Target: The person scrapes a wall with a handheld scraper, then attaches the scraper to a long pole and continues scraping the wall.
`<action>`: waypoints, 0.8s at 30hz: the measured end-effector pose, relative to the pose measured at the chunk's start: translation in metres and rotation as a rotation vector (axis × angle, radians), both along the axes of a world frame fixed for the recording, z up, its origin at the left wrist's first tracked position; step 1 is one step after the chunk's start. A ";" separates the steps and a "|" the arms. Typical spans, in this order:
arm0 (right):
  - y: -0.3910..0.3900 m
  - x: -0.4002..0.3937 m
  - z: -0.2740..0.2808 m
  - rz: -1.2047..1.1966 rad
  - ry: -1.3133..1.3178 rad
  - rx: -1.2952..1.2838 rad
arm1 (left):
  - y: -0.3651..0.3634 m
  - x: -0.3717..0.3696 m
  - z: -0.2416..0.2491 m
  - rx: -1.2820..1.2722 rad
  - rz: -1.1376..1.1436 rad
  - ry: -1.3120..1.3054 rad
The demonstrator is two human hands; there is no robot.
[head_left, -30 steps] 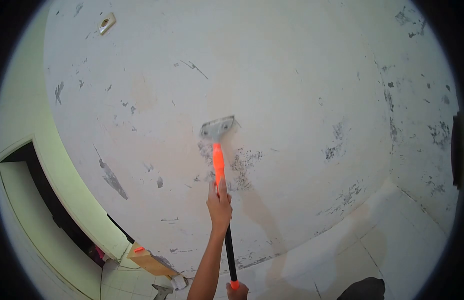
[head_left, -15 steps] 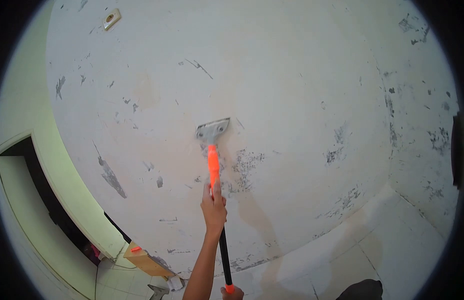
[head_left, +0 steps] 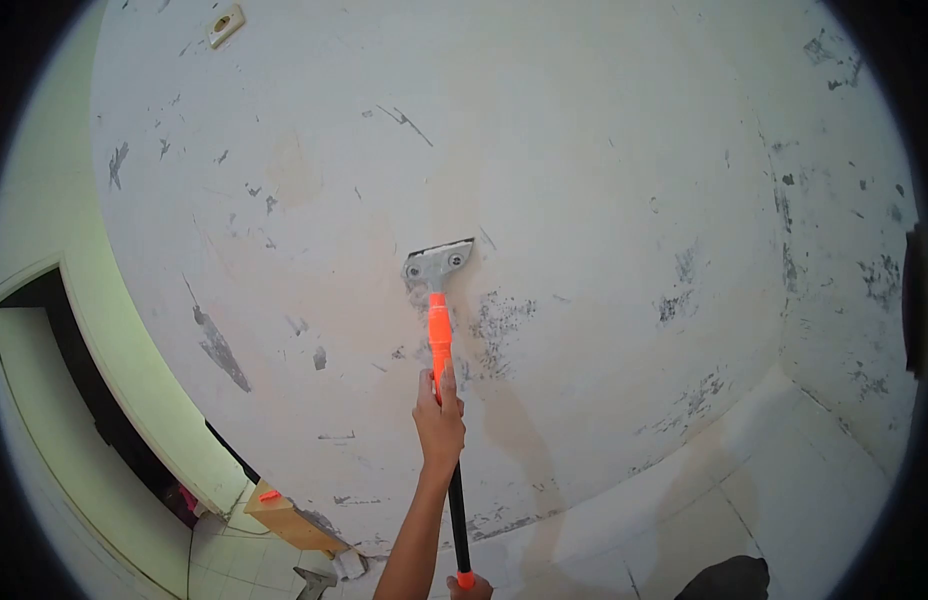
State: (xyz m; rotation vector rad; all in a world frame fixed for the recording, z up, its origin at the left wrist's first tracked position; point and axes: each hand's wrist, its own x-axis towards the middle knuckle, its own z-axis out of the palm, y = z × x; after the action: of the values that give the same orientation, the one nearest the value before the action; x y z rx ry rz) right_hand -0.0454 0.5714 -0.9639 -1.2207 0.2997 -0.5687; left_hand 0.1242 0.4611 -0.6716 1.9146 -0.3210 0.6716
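A long-handled scraper point(head_left: 440, 320) with a grey metal head, orange neck and black shaft slants up to the wall point(head_left: 584, 200). Its blade edge is at the wall surface, over pale, partly stripped paint. My left hand point(head_left: 441, 425) is wrapped round the orange neck below the head. Lower down, at the bottom edge of the view, my right hand point(head_left: 471, 590) grips the shaft's end by an orange band, mostly cut off by the frame. Dark grey speckled patches point(head_left: 501, 325) lie right of the scraper head.
A wooden block point(head_left: 284, 520) with a small orange piece on top stands by the wall's base at lower left, a grey tool point(head_left: 314, 583) beside it. A doorway point(head_left: 74, 400) is at left. A wall socket point(head_left: 225, 26) sits upper left. A dark rounded shape point(head_left: 726, 580) is on the tiled floor point(head_left: 674, 530).
The scraper and both hands have shifted slightly to the right in the view, with the head a little changed in tilt. Both hands keep their hold.
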 end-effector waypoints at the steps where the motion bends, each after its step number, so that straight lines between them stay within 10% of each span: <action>1: 0.000 0.003 -0.003 -0.004 -0.003 -0.002 | 0.000 0.001 -0.003 0.011 0.011 0.040; 24: -0.028 0.044 0.046 -0.031 -0.118 -0.157 | -0.027 0.010 0.063 -0.051 -0.031 -0.046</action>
State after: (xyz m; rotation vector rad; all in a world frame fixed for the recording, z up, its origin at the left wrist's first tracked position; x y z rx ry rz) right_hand -0.0009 0.5435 -0.9180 -1.3292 0.1772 -0.6991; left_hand 0.1339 0.4339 -0.6084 1.8444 -0.3581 0.6976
